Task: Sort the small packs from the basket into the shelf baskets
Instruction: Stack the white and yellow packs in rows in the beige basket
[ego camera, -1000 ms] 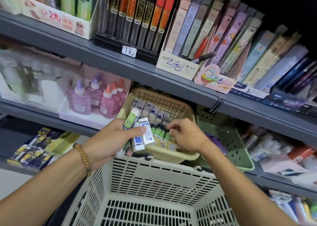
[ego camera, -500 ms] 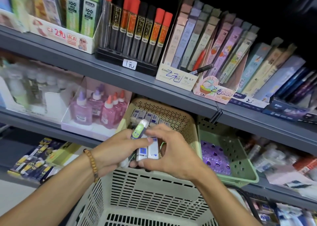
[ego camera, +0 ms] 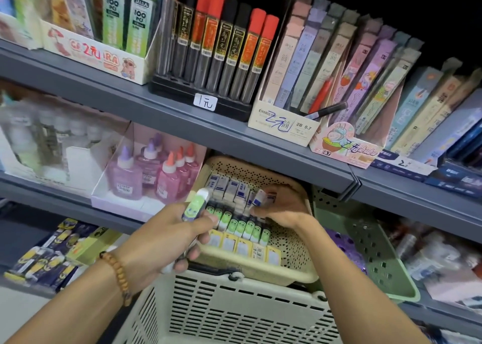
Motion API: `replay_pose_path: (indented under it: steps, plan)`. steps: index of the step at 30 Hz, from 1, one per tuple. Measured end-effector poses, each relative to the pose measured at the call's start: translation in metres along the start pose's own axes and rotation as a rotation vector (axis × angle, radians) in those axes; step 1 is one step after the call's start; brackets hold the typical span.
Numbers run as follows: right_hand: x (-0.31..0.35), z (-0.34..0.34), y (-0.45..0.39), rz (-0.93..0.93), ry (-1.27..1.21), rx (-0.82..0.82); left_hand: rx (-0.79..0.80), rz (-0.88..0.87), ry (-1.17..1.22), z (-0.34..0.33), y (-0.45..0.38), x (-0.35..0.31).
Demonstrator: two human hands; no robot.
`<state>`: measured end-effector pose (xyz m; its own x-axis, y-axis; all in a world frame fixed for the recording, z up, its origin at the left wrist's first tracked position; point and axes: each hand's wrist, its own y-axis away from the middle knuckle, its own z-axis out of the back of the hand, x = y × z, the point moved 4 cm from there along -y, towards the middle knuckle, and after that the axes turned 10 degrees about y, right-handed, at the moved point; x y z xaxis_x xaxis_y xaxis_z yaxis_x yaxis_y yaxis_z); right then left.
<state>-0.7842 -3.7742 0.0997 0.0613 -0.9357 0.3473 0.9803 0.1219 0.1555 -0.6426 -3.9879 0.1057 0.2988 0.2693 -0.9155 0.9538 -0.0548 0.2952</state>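
A beige perforated shelf basket (ego camera: 292, 273) holds rows of small packs: white-and-blue ones at the back, green ones (ego camera: 241, 226) in the middle, yellow-edged ones at the front. My left hand (ego camera: 167, 239) grips a green-and-white pack (ego camera: 195, 205) upright over the basket's left edge. Inside the basket, my right hand (ego camera: 280, 210) pinches a white-and-blue pack (ego camera: 260, 197) against the back row. The white slotted carrying basket (ego camera: 234, 309) sits below both forearms; its inside is mostly out of view.
A green perforated basket (ego camera: 375, 260) with purple packs stands to the right. Pink and purple glue bottles (ego camera: 154, 174) fill a box to the left. The grey shelf above (ego camera: 182, 119) carries pencil-lead tubes and boxes, overhanging the beige basket.
My right hand took a white-and-blue pack from my left hand's bundle and carried it up into the beige basket's back row. My left hand keeps the green pack.
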Motion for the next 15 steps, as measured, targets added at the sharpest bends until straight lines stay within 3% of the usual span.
replay_pose_path:
  steps: [5, 9, 12, 15]
  plan:
    - [0.004, -0.009, -0.011, 0.031, -0.054, 0.072, 0.021, 0.040, -0.026, 0.000, 0.002, 0.000]
    - [0.010, 0.000, 0.012, 0.063, -0.080, -0.038, 0.058, 0.047, -0.007, -0.007, 0.006, -0.002]
    - [0.033, 0.008, 0.046, 0.150, -0.315, -0.084, 0.091, 0.034, -0.007, -0.011, 0.007, -0.003]
    - [0.069, 0.005, 0.083, 0.349, -0.494, 0.060, 0.125, 0.022, -0.029, -0.014, 0.007, -0.003]
